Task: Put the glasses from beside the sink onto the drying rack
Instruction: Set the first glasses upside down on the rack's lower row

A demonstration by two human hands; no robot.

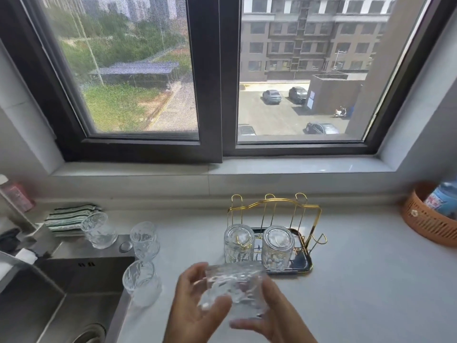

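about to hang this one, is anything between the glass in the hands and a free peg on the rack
Partly. The clear textured glass held in both hands sits just in front of the gold wire drying rack, where two upturned glasses fill the front pegs. The free pegs lie behind them, so it must go over them.
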